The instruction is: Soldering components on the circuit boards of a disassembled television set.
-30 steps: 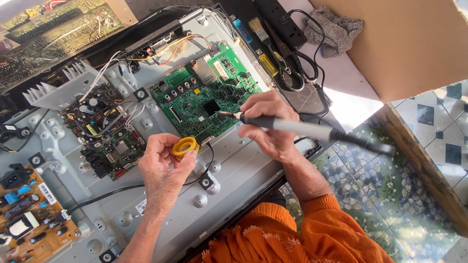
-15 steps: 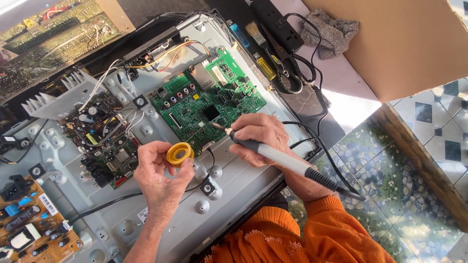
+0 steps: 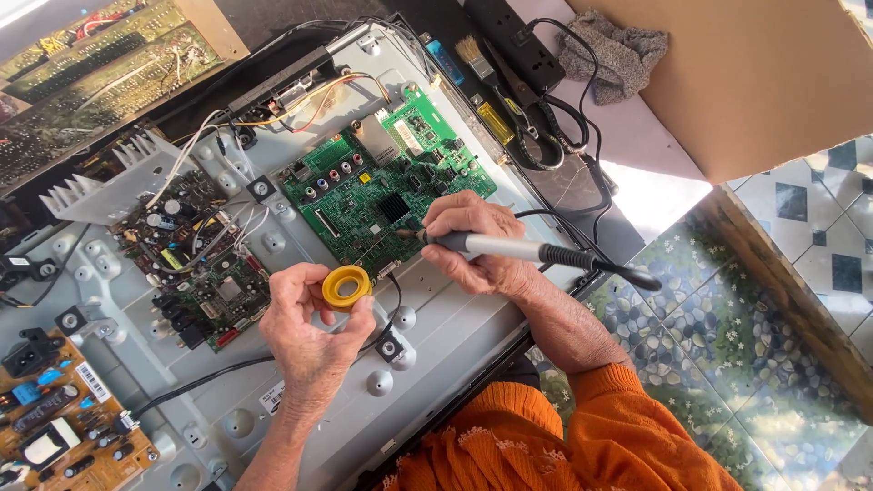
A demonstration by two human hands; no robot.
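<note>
My right hand (image 3: 477,244) grips a grey and black soldering iron (image 3: 527,250). Its tip rests at the lower right edge of a green circuit board (image 3: 382,186) mounted on a grey metal chassis (image 3: 436,345). My left hand (image 3: 309,332) holds a small round yellow tin (image 3: 346,287) open side up, just below the green board. Orange sleeves cover my forearms near the bottom edge.
A dark power board (image 3: 195,259) with a finned heatsink (image 3: 109,186) lies left of the green board. A brown board (image 3: 55,427) sits at the bottom left. A brush (image 3: 477,59), black cables (image 3: 555,136), a grey cloth (image 3: 618,50) and a cardboard sheet (image 3: 755,73) lie at the top right.
The soldering iron's tip has swung from the green board's middle to its lower right edge. The yellow tin has stayed in my left hand, close under the board.
</note>
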